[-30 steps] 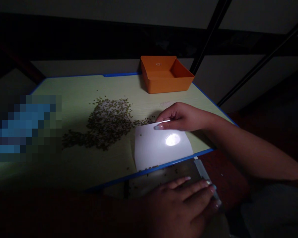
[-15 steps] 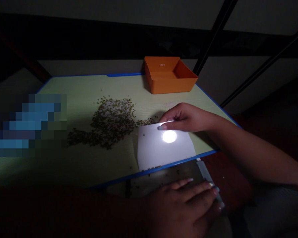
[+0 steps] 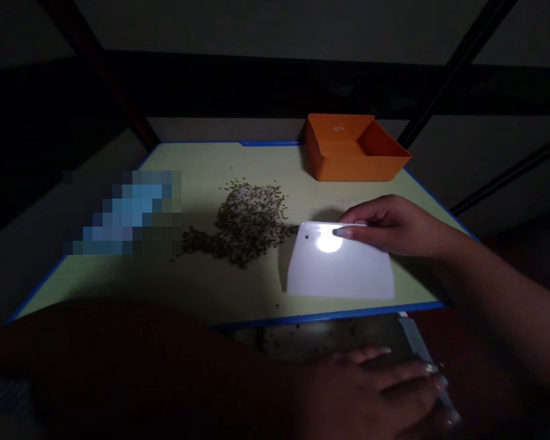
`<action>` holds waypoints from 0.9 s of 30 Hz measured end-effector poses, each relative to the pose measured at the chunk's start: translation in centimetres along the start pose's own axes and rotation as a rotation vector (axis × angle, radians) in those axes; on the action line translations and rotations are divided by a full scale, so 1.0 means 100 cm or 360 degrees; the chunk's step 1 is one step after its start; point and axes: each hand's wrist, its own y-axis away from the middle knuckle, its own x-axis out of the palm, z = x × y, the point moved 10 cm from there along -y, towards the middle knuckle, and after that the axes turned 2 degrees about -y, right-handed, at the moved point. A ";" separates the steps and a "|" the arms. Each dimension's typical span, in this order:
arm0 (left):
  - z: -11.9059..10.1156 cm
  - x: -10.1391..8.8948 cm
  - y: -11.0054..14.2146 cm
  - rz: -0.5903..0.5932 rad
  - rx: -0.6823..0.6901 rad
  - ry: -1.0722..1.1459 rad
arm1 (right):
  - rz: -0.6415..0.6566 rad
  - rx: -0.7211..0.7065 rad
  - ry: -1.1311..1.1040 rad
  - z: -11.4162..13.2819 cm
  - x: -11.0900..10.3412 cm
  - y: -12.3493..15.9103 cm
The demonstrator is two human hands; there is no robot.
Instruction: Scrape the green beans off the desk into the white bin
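Note:
My right hand [image 3: 385,226] pinches a thin white plate like a plastic dough scraper [image 3: 339,269] by its upper edge, thumb in front. A bright light spot shines on the plate, and one dark speck shows near its upper left corner. The plate's lower edge is just behind the table's blue front edge. Left of it lies a heap of small greenish-brown grains or beads [image 3: 252,220], spread flat. Below the table edge my left hand [image 3: 371,385], in shadow, stretches its fingers over an open drawer [image 3: 302,342] with scattered grains inside.
An orange bin [image 3: 362,168] stands at the table's back right corner. A blurred-out blue object [image 3: 128,208] lies at the left. The pale table [image 3: 192,165] has a blue rim, with dark panels behind it. The room is dim.
The view has swung left, so everything sits further right. The white scraper has drawn back from the table's front edge, and the grains along its lower edge no longer show. My left hand stays over the drawer.

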 end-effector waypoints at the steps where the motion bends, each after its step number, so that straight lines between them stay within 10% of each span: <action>1: -0.001 0.000 0.001 0.0001 0.0019 -0.0020 | -0.0023 0.0024 -0.0006 -0.002 -0.001 0.000; 27: 0.004 0.046 0.013 0.0333 -0.0390 0.1206 | 0.0171 -0.0103 0.0074 0.016 0.031 -0.016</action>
